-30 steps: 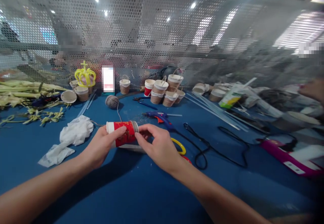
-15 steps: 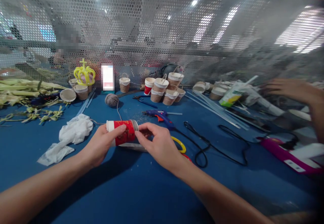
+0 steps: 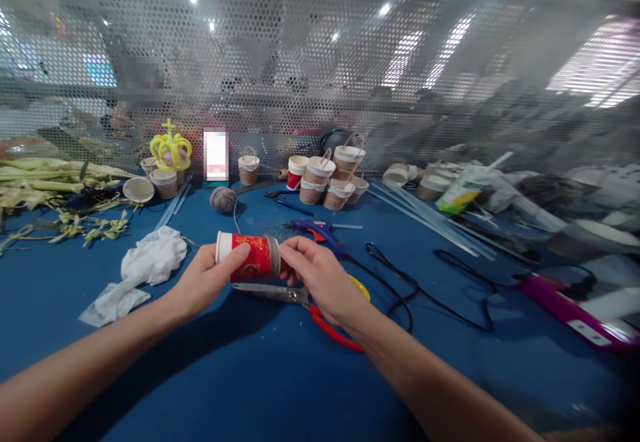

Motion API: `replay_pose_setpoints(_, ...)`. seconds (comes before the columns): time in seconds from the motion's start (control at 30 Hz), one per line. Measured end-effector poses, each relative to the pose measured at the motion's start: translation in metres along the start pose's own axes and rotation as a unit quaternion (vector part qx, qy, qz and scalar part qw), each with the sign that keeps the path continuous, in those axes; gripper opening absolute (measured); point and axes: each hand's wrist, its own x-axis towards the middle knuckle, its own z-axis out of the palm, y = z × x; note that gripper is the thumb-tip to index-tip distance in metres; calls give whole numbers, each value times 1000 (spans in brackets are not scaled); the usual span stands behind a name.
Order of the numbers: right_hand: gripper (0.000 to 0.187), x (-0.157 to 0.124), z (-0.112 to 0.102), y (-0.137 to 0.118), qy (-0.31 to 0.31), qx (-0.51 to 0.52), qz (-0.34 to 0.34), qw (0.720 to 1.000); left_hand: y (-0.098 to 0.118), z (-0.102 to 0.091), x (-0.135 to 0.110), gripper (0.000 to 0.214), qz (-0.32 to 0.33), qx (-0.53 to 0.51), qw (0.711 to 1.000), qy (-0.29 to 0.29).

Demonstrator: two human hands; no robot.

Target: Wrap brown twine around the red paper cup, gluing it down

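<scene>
A red paper cup [image 3: 250, 255] with a white rim lies sideways in my left hand [image 3: 204, 281], its thumb across the printed side. Grey yarn [image 3: 275, 256] is wound in a band around the cup's base end. There, my right hand [image 3: 320, 275] is closed, thumb and fingers pinched at the yarn band; its fingertips are partly hidden. A ball of grey yarn [image 3: 223, 200] sits behind the cup, its strand running down toward it. Beneath the right hand lie scissors [image 3: 334, 333] with red and yellow handles, partly covered.
A blue glue gun [image 3: 323, 234] with a black cord lies beyond my right hand. Crumpled white cloth [image 3: 154, 255] is at left. Several twine-wrapped cups [image 3: 320, 170] stand at the back, before a perforated metal screen [image 3: 280, 62]. A magenta power strip [image 3: 570, 309] is at right.
The cup has turned a little, showing more of the yarn band. My right hand has shifted slightly right, uncovering more of the scissors. Another person's arm at right has gone from view.
</scene>
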Motion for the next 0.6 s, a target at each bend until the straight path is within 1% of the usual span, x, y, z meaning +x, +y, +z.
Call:
replay_pose_setpoints(0.07, 20, 1, -1, -1, -7, 42, 30, 999, 3, -3, 0, 18, 5, 22, 999, -37)
replay_pose_setpoints(0.13, 18, 1, -2, -3, -11, 44, 19, 999, 8, -5, 0, 17, -32, -2, 997, -66)
replay_pose_setpoints(0.23, 15, -4, -4, -5, -19, -30, -55, 998, 14, -9, 3, 24, -129, -103, 983, -82)
replay_pose_setpoints(0.3, 13, -7, -4, -7, -41, -84, -103, 990, 16, -10, 6, 28, -179, -151, 970, -69)
replay_pose_setpoints(0.33, 13, -8, -4, -7, -56, -106, -120, 986, 16, -10, 7, 28, -190, -159, 967, -59)
replay_pose_setpoints(0.37, 13, -8, -5, -7, -66, -125, -131, 981, 15, -10, 8, 27, -193, -159, 967, -48)
replay_pose_setpoints(0.4, 14, -8, -5, -8, -62, -145, -140, 978, 14, -9, 9, 26, -189, -152, 969, -39)
replay_pose_setpoints(0.43, 14, -7, -5, -8, -39, -164, -150, 974, 13, -9, 9, 25, -176, -140, 974, -33)
replay_pose_setpoints(0.53, 15, -4, -7, -7, 78, -202, -195, 957, 9, -9, 6, 21, -116, -81, 989, -31)
replay_pose_setpoints(0.57, 16, -3, -7, -7, 98, -210, -211, 950, 8, -9, 5, 21, -98, -55, 993, -37)
replay_pose_setpoints(0.6, 19, -3, -7, -6, 99, -217, -223, 945, 7, -9, 4, 21, -81, -27, 995, -46)
